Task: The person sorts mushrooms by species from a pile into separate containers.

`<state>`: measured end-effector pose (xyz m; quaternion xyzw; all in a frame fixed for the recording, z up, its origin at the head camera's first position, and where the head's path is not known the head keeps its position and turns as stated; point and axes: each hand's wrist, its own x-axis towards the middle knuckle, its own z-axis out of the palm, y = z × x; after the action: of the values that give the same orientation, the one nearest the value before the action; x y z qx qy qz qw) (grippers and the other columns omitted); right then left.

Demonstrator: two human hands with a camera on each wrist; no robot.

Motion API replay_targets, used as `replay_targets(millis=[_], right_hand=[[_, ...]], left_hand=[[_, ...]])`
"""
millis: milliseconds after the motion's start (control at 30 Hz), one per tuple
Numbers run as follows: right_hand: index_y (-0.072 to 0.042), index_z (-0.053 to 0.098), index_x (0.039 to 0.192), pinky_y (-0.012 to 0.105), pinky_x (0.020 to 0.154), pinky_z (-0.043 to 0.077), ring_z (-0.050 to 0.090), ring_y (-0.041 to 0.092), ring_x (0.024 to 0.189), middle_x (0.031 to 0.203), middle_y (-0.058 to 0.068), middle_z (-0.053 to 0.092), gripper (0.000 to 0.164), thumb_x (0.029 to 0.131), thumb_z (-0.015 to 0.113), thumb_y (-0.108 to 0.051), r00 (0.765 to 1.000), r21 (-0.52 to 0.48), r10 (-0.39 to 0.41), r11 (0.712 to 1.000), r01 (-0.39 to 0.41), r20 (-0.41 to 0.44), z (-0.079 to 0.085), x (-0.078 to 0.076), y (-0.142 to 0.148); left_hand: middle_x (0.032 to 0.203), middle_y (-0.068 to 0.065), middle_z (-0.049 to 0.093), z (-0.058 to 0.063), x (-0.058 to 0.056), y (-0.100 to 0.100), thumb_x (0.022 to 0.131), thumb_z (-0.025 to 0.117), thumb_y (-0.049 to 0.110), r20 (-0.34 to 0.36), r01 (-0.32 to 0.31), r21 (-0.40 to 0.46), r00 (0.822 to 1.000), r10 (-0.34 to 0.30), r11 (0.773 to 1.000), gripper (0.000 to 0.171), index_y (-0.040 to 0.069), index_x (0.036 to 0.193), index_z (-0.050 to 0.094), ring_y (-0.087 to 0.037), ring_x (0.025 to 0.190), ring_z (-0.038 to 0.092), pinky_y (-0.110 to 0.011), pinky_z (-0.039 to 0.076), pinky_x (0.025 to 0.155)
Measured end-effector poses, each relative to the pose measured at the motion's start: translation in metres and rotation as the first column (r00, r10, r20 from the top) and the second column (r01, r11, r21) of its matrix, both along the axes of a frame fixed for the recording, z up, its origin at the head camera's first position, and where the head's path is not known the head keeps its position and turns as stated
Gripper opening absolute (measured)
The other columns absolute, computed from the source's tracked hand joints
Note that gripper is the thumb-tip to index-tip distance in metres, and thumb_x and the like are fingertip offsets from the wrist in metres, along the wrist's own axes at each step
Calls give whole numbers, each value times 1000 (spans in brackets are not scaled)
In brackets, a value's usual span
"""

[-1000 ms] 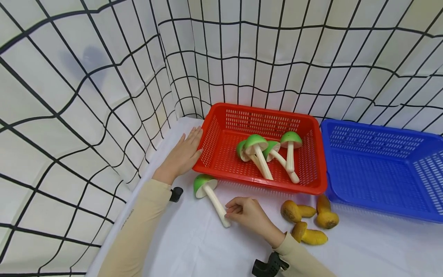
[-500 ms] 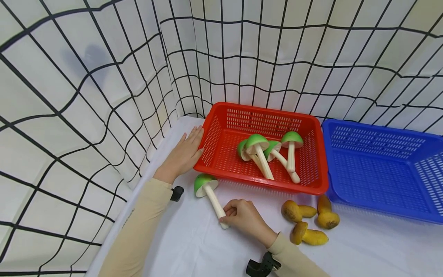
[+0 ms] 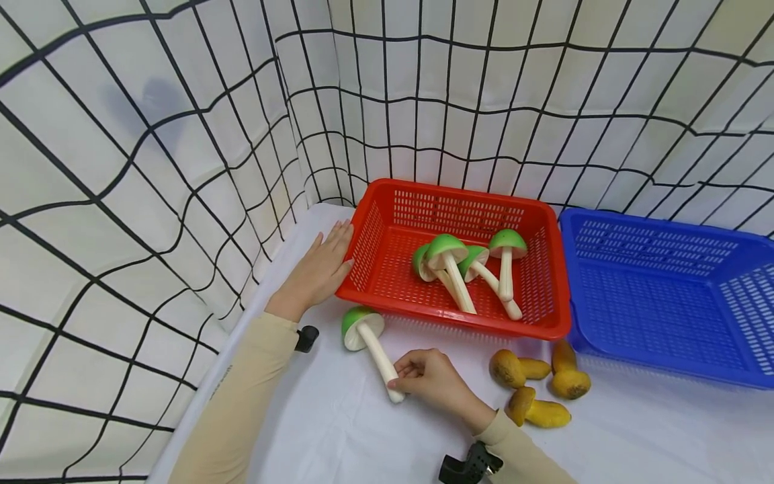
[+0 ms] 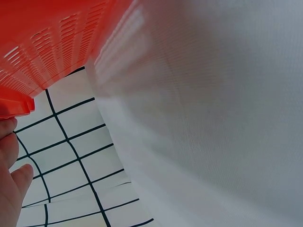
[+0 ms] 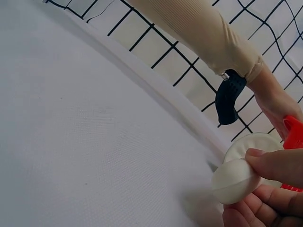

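A toy mushroom (image 3: 376, 349) with a green cap and long white stem slants in front of the red basket (image 3: 393, 262). My right hand (image 3: 438, 384) pinches its stem near the lower end; the right wrist view shows thumb and fingers around the rounded white stem end (image 5: 232, 183). With straight fingers, my left hand (image 3: 316, 272) rests against the basket's left end. In the left wrist view only part of that hand (image 4: 14, 175) shows, below the basket rim (image 4: 16, 106). Several similar green-capped mushrooms (image 3: 462, 286) lie inside the red basket.
A blue basket (image 3: 647, 302) stands at the right of the red one. Three yellow-brown mushrooms (image 3: 547, 413) lie on the white cloth (image 3: 338, 430) in front of the baskets. Black grid panels (image 3: 447, 101) backed with white rise behind and at the left.
My right thumb and fingers have closed on the stem beside them. The mushroom has shifted slightly to the right. My left hand stays at the basket's end.
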<state>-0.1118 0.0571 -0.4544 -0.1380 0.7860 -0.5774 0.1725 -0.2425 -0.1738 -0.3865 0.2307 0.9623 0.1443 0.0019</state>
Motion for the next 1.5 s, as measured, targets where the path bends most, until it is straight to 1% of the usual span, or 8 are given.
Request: replay_targets(millis=[133,333,667,900,1033,1200,1367,1500], right_hand=[[5,69,89,18,53,47,58,9,65,75,4,65,20,77,77,-8,999,-52,4,999,-2,36,5,2,4],[7,68,92,19,57,50,59,9,66,76,5,65,21,77,76,-7,998,-106,18,994,-12,59,14,3,6],[3,69,94,22,61,52,61,13,71,78,4,66,21,79,76,-10,994,-115,86,990,-78,61,45,13,16],[5,68,97,22,63,52,62,13,72,80,7,66,22,81,74,-8,993,-148,111,983,-105,29,60,12,21],[6,68,99,23,64,53,62,14,72,81,7,66,23,81,73,-8,994,-152,104,984,-98,35,65,9,22],[7,67,100,25,65,54,62,16,74,84,8,66,24,81,73,-7,997,-157,72,985,-65,39,72,5,25],[8,66,101,25,67,53,62,17,76,85,9,65,25,81,73,-6,999,-165,31,986,-27,23,79,-3,30],[8,65,102,26,69,53,62,17,76,86,9,65,26,81,73,-5,1000,-163,-3,987,4,8,81,-12,35]], left_hand=[[157,-13,9,0,0,-1,99,37,24,-7,-3,2,1000,3,1000,61,-2,150,13,-24,144,3,-43,4,115],[157,-12,10,0,0,-1,99,37,24,-7,-1,-3,1000,1,1000,61,-1,150,12,-24,144,3,-43,3,116],[157,-12,9,-1,0,0,100,36,24,-6,9,4,1000,-8,1000,61,-1,150,12,-23,144,2,-43,2,115],[156,-14,10,0,0,0,100,37,23,-14,22,6,1000,-22,1000,61,-3,149,13,-25,144,4,-46,4,115],[156,-14,11,0,1,-1,100,37,22,-17,22,6,1000,-22,1000,60,-3,149,14,-25,144,5,-46,3,115],[156,-14,11,-2,0,-2,100,37,23,-22,18,1,1000,-18,1000,60,-3,149,14,-25,144,5,-46,4,115],[157,-13,10,-3,1,-2,100,37,25,-22,11,9,1000,-11,1000,61,-2,150,13,-25,144,4,-46,3,115],[156,-14,12,-2,1,-2,101,37,25,-39,24,32,999,-23,999,60,-3,149,14,-25,144,4,-46,4,115]])
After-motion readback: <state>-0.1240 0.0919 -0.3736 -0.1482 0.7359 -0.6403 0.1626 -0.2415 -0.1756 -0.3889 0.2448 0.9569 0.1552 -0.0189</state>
